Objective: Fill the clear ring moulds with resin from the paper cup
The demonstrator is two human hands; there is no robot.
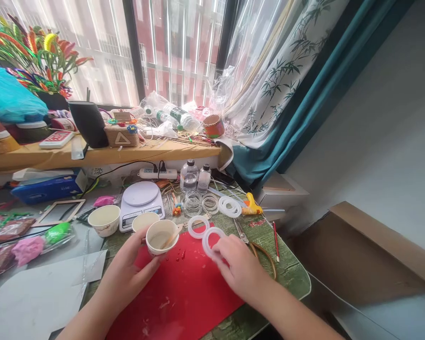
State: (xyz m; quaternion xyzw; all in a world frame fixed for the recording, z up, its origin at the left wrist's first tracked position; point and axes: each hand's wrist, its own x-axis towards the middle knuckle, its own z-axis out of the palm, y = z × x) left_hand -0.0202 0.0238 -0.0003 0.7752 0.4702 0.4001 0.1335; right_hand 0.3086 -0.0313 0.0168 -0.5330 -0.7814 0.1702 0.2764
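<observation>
My left hand (131, 269) is wrapped round a paper cup (156, 250) with clear liquid and a wooden stick (171, 237) leaning inside. The cup is over the red mat (184, 297). To the right, the fingers of my right hand (235, 262) grip the near right side of a translucent ring mold (207, 241). A second ring mold (194, 234) lies just to its left on the mat's far edge. Small red bits (183, 255) are scattered on the mat between my hands. Behind the held cup stands another paper cup (145, 220), partly hidden.
Behind the mat are a white scale (141, 200), two bottles (189, 178), stacked rings (229, 207) and a yellow glue gun (253, 204). Scissors (241, 232) and a red pencil (276, 242) lie at right. Another paper cup (104, 224) stands at left.
</observation>
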